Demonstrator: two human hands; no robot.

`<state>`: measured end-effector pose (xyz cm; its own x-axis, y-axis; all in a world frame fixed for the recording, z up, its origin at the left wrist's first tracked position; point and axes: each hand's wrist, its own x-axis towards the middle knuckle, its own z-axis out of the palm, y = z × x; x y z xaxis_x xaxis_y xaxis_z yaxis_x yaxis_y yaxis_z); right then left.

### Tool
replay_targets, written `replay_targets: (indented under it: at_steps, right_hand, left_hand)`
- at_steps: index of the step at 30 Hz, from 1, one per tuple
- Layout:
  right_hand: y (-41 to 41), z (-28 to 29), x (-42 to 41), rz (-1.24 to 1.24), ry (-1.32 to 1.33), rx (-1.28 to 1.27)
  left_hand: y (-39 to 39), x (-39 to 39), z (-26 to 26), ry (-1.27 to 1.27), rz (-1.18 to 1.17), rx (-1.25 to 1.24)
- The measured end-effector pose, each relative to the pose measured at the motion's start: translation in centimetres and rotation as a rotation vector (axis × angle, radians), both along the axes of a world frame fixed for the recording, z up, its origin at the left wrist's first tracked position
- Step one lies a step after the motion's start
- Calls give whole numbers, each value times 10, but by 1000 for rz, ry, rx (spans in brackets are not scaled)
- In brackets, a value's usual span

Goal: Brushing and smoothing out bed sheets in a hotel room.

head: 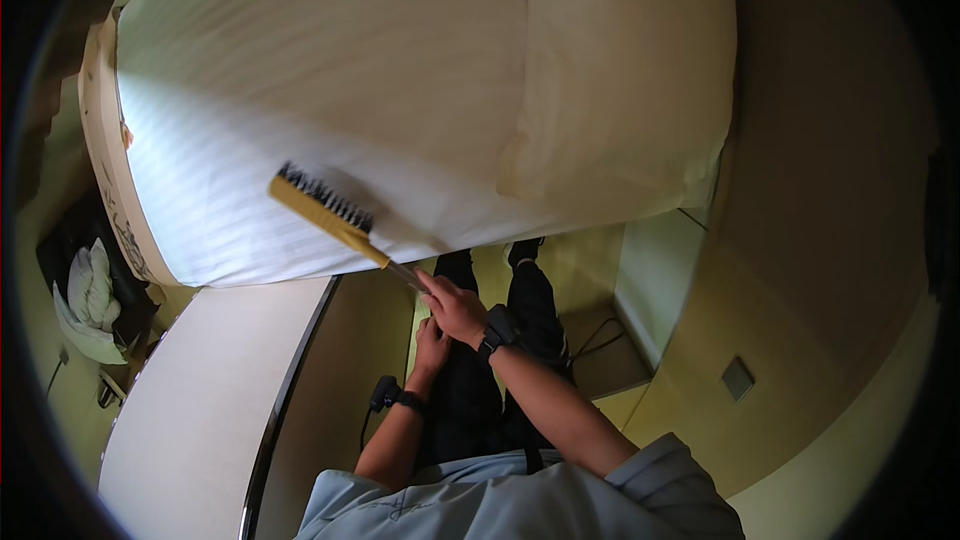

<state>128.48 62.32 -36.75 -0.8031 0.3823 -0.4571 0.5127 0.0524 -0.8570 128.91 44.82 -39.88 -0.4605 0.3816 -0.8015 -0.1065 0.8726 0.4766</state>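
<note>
My right hand (455, 307) is closed around the handle (405, 274) of a bed brush, its forefinger lying along the handle. The brush has a yellow back (319, 211) and dark bristles (326, 193) that face up and away from me. Its head is over the near edge of a white sheet (337, 90) on a bed, casting a shadow; whether the bristles touch the cloth is unclear. Just below my right hand is my left hand (431, 349), fingers curled. Whether it also holds the handle's end is hidden.
A white-topped cabinet (217, 375) with a dark edge stands at left, against the bed. Beyond it, white bedding (94, 292) lies on a dark seat. A wall with a switch plate (738, 378) curves along the right. A brown box-like base (607, 352) with a cable sits near my legs.
</note>
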Motion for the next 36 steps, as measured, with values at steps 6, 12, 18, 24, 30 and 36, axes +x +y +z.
replay_targets:
  at_steps: [6,12,18,24,30,36]
  right_hand:
    - [34,-28,89,-250,-175,131]
    - [67,-9,143,-426,-209,260]
    - [58,16,156,-199,-204,224]
    - [65,3,197,-277,-254,285]
    - [75,15,284,-360,-378,279]
    - [66,61,338,-529,-448,195]
  left_hand:
    - [10,-2,5,12,-72,1]
    - [-1,0,-5,-55,80,40]
    - [15,4,-5,-152,168,27]
    - [45,-14,-15,-205,217,55]
    - [109,-53,-34,-247,239,101]
    - [180,-68,-51,-238,205,189]
